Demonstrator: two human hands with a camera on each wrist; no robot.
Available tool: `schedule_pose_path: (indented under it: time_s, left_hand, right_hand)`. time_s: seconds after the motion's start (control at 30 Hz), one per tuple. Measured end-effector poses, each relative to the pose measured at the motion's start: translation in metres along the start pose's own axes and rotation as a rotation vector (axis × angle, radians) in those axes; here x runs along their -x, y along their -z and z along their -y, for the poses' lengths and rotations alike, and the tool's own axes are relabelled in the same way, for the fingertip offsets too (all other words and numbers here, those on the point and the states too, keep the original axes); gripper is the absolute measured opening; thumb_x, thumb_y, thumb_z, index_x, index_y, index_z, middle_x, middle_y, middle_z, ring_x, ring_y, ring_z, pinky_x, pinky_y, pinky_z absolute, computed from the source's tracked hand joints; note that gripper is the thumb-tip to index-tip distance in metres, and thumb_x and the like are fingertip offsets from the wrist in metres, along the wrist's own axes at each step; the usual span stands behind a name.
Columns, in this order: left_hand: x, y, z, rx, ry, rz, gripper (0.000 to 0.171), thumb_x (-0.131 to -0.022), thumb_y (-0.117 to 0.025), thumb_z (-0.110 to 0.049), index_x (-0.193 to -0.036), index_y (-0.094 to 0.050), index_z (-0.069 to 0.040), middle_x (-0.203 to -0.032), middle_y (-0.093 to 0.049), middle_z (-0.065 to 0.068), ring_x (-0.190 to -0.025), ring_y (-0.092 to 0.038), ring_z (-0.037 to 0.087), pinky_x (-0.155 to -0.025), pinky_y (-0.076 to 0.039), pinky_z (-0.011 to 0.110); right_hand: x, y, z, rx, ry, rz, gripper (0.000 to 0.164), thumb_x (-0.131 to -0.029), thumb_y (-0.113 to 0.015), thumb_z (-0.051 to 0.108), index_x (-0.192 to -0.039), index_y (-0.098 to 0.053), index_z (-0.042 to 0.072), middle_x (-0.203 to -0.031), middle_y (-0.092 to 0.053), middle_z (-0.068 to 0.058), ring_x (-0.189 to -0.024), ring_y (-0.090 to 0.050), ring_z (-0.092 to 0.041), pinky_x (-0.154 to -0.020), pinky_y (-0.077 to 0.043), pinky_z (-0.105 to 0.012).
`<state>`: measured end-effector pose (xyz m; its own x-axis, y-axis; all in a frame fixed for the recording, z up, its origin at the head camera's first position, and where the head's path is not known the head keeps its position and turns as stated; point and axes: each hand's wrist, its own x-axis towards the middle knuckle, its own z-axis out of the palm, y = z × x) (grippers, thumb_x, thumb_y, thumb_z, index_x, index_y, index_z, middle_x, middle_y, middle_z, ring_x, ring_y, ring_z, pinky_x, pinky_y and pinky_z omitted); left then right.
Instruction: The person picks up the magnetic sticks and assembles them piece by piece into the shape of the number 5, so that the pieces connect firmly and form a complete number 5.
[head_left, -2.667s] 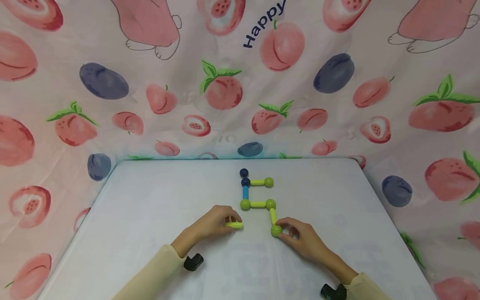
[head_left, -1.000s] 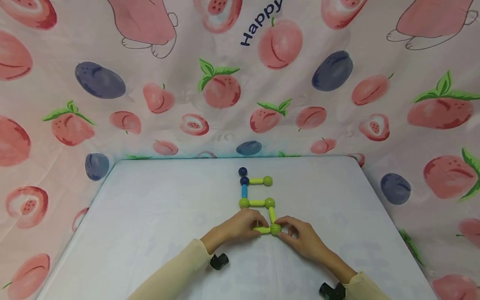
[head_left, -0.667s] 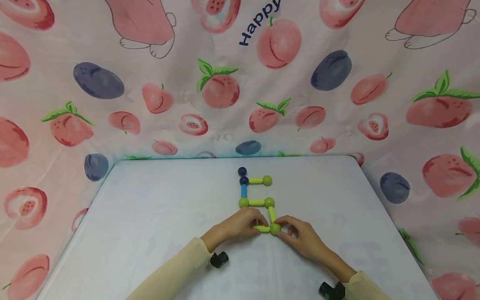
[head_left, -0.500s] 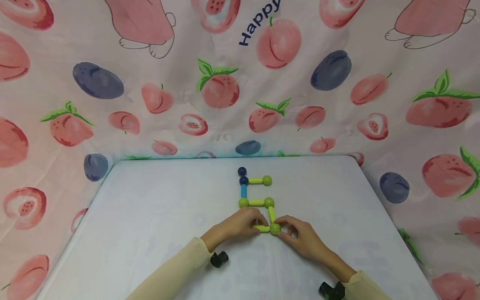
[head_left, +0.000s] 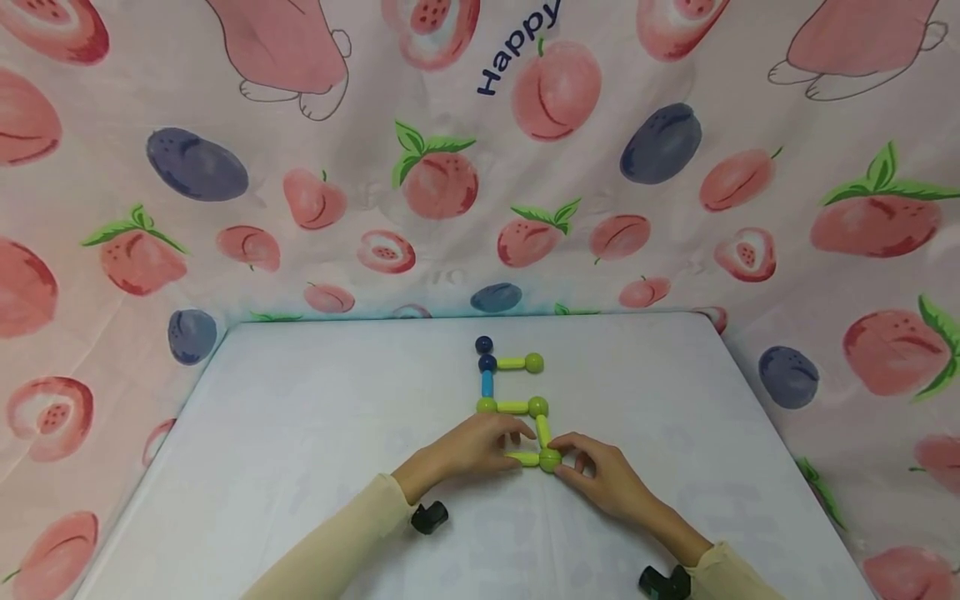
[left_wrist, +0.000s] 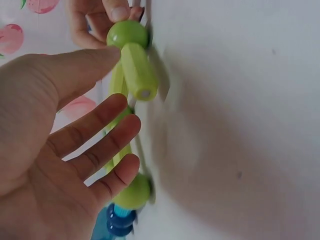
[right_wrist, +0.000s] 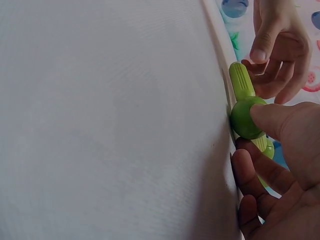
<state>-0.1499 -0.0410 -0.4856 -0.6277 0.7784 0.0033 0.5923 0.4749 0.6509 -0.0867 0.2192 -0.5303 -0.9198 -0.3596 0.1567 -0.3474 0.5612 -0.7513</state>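
A figure of balls and short rods lies on the white table. My right hand (head_left: 611, 483) pinches the green ball (head_left: 550, 460) at its near corner between thumb and fingers. From that ball a yellow-green rod (left_wrist: 140, 75) sticks out to the left, its free end showing a small grey tip. My left hand (head_left: 476, 446) is beside this rod with fingers spread and nothing gripped, as the left wrist view shows. Another yellow-green rod (head_left: 543, 432) runs up from the pinched ball to a second green ball (head_left: 537, 407). In the right wrist view the thumb covers part of the pinched ball.
Farther back, the figure continues with a green ball (head_left: 487, 406), a blue rod (head_left: 487, 384), two dark blue balls (head_left: 484, 344) and a rod ending in a green ball (head_left: 534, 362). A fruit-print cloth (head_left: 360, 167) hangs behind the white table (head_left: 300, 375).
My left hand brought the yellow-green rod rightward to the near green ball, then let it go and shifted slightly left. My right hand has stayed on the ball.
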Motion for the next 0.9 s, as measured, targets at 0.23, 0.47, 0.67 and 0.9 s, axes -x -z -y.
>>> schedule_pose_path:
  time_s: [0.23, 0.47, 0.67, 0.9]
  left_hand:
    - [0.010, 0.020, 0.004, 0.002, 0.023, -0.062, 0.053, -0.090, -0.082, -0.024, -0.138, -0.064, -0.012, -0.115, -0.071, 0.007, -0.096, -0.064, 0.023, -0.084, -0.050, 0.027]
    - [0.011, 0.037, 0.019, 0.011, -0.024, -0.189, 0.056, -0.088, -0.084, -0.026, -0.138, -0.063, -0.012, -0.112, -0.071, 0.011, -0.089, -0.065, 0.027, -0.080, -0.054, 0.037]
    - [0.006, 0.047, 0.036, 0.022, -0.010, -0.272, 0.055, -0.088, -0.084, -0.023, -0.137, -0.063, -0.011, -0.112, -0.071, 0.013, -0.085, -0.065, 0.026, -0.076, -0.054, 0.039]
    - [-0.007, 0.064, 0.054, 0.033, 0.021, -0.394, 0.055, -0.088, -0.084, -0.025, -0.136, -0.064, -0.010, -0.110, -0.071, 0.017, -0.079, -0.065, 0.024, -0.068, -0.052, 0.031]
  right_hand:
    - [0.001, 0.000, 0.001, -0.003, -0.007, 0.005, 0.031, -0.093, -0.078, 0.017, -0.122, -0.069, 0.019, -0.110, -0.071, 0.005, -0.074, -0.056, -0.004, -0.065, -0.048, -0.025]
    - [0.000, 0.000, 0.001, 0.007, -0.051, 0.011, 0.034, -0.091, -0.079, 0.015, -0.123, -0.069, 0.023, -0.111, -0.071, 0.009, -0.074, -0.057, -0.005, -0.067, -0.049, -0.024]
    - [0.001, 0.000, 0.001, 0.000, -0.043, 0.008, 0.034, -0.091, -0.079, 0.015, -0.123, -0.069, 0.022, -0.111, -0.071, 0.008, -0.074, -0.057, -0.004, -0.067, -0.049, -0.025]
    - [0.002, -0.002, -0.001, 0.000, -0.001, -0.015, 0.033, -0.092, -0.079, 0.015, -0.123, -0.069, 0.018, -0.110, -0.071, 0.006, -0.073, -0.056, -0.003, -0.065, -0.048, -0.025]
